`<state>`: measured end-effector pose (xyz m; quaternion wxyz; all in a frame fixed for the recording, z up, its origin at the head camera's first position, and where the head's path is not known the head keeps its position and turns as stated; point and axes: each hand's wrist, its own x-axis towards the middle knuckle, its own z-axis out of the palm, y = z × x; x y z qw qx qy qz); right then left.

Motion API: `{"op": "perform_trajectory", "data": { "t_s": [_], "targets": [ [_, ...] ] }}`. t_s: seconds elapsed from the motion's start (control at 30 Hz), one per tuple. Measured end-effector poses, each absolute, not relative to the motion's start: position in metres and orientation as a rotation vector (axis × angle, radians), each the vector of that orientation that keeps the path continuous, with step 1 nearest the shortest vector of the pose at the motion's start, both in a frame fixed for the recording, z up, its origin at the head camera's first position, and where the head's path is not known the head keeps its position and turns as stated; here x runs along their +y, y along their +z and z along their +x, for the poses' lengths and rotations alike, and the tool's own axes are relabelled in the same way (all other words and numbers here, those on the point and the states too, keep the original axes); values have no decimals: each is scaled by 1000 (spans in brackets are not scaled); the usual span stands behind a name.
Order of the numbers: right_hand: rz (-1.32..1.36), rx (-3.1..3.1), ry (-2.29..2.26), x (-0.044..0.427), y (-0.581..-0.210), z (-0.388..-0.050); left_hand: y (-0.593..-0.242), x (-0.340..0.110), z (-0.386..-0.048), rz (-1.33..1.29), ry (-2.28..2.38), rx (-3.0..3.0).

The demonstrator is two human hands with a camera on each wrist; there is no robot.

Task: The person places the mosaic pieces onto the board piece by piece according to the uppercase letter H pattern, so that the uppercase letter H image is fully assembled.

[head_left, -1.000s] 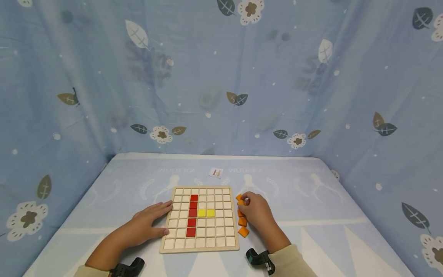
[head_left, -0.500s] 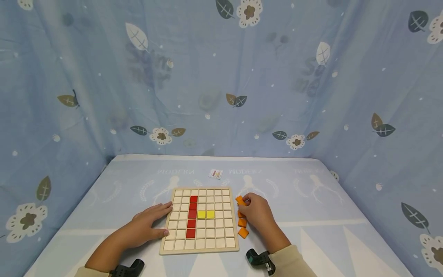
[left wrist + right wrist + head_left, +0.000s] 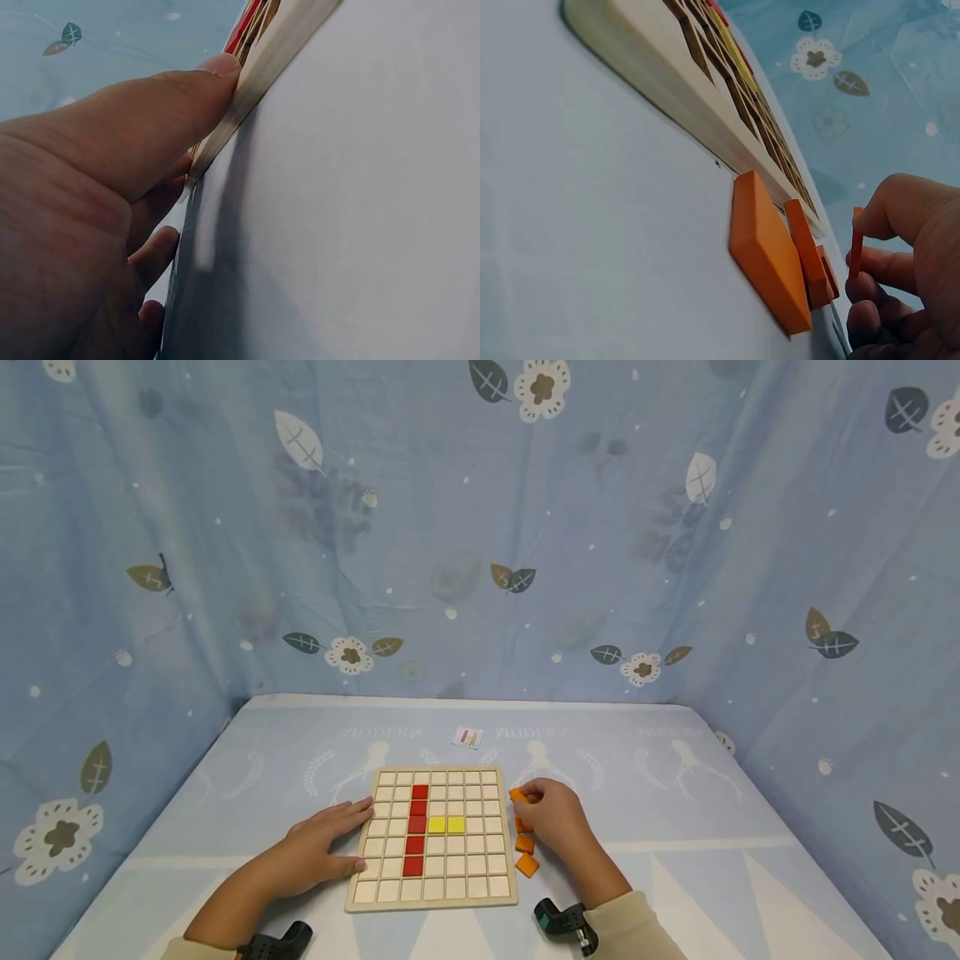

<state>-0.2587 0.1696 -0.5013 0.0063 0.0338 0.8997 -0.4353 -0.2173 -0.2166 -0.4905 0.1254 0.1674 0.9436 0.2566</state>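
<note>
A wooden grid board lies in front of me, with a column of red tiles and two yellow tiles in its cells. My left hand rests at the board's left edge, fingers extended; the left wrist view shows its thumb touching the rim. Right of the board, my right hand pinches a thin orange tile between thumb and fingers, as the right wrist view shows. Several more orange tiles lie in a row under and beside that hand, partly hidden by it.
A small printed card lies behind the board. The table has a pale patterned cover, and blue patterned curtains enclose it at the back and sides. Each wrist wears a black camera mount.
The fingertips of my right hand have shifted slightly at the far end of the orange row, and less orange shows beneath them. My left hand and the board stay put.
</note>
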Motion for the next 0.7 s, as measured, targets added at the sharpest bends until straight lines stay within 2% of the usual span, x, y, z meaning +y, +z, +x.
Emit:
{"op": "perform_trajectory", "data": {
  "t_s": [0.33, 0.7],
  "targets": [
    [-68, 2813, -1367, 155, -495, -262, -492, -218, -216, 484, 756, 2757],
    [-133, 2761, -1349, 139, -490, -275, -491, -216, -217, 484, 759, 2751]
  ]
}}
